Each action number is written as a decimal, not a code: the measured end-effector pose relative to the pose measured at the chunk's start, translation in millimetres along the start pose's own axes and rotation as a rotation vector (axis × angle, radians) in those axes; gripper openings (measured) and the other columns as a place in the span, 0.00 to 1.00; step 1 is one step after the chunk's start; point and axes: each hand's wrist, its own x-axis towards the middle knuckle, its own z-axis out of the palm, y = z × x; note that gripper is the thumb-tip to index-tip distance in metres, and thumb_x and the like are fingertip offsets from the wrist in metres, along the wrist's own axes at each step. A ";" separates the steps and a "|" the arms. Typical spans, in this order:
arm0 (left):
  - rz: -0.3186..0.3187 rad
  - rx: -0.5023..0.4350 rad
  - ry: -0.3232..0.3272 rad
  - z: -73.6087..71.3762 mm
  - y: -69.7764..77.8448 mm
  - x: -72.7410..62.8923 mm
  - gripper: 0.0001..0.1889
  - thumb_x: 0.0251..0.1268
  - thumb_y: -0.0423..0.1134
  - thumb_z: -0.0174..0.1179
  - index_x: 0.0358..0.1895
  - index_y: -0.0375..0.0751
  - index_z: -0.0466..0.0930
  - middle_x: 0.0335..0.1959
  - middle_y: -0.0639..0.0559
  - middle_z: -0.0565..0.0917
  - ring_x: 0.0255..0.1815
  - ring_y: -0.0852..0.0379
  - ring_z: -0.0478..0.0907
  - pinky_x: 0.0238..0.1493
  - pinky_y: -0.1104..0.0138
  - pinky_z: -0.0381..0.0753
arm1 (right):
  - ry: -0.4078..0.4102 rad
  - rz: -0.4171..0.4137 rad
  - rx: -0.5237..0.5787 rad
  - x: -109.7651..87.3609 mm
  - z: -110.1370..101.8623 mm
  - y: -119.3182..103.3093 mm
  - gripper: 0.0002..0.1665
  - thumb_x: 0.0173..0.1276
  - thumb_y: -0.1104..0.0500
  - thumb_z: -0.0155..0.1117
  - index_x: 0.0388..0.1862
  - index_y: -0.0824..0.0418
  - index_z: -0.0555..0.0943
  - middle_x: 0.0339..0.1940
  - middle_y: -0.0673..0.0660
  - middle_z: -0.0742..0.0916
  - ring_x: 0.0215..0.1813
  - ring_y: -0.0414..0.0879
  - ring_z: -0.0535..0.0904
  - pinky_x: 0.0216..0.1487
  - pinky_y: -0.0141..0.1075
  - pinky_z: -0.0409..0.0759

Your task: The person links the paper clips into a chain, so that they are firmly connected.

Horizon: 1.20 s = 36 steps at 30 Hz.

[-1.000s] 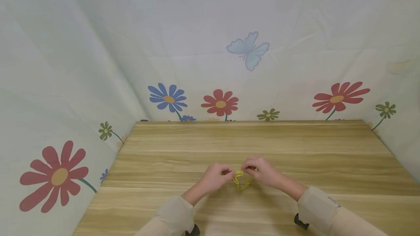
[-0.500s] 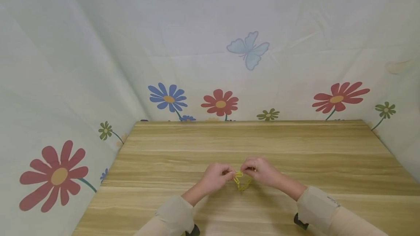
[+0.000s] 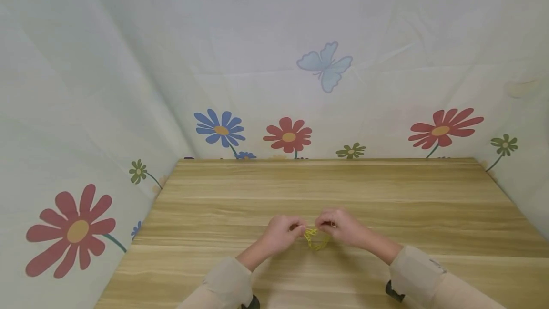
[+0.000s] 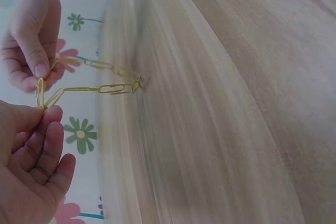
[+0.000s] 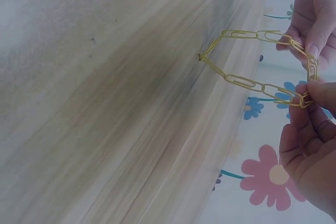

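Note:
A chain of yellow paper clips (image 3: 318, 246) hangs between my two hands over the wooden table. My left hand (image 3: 284, 232) pinches one part of it between thumb and index finger. Opposite, my right hand (image 3: 344, 226) pinches the chain with thumb and fingertips. In the right wrist view, a short stretch of paper clip (image 5: 313, 68) spans the small gap between the hands, and the rest of the chain (image 5: 242, 82) droops in a loop. Its low end (image 4: 137, 83) comes close to the tabletop; whether it touches I cannot tell. Fingertips cover some of the clips.
The wooden tabletop (image 3: 240, 180) stretches to a pale curtain (image 3: 257, 37) printed with flowers and a butterfly, behind and at both sides. Dark straps (image 3: 393, 291) sit at the wrists below the rolled sleeves (image 3: 413, 271).
Both hands stay in nearly the same place. The left fingertips have drawn slightly left, and the chain between the hands has shifted a little and looks blurred.

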 end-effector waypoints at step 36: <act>-0.069 -0.285 -0.065 3.9 2.6 -8.6 0.08 0.65 0.38 0.48 0.34 0.39 0.75 0.31 0.51 0.81 0.32 0.63 0.76 0.31 0.74 0.73 | -0.045 0.263 0.429 -14.4 -11.5 2.5 0.09 0.59 0.65 0.57 0.32 0.73 0.78 0.28 0.65 0.83 0.26 0.32 0.73 0.27 0.29 0.75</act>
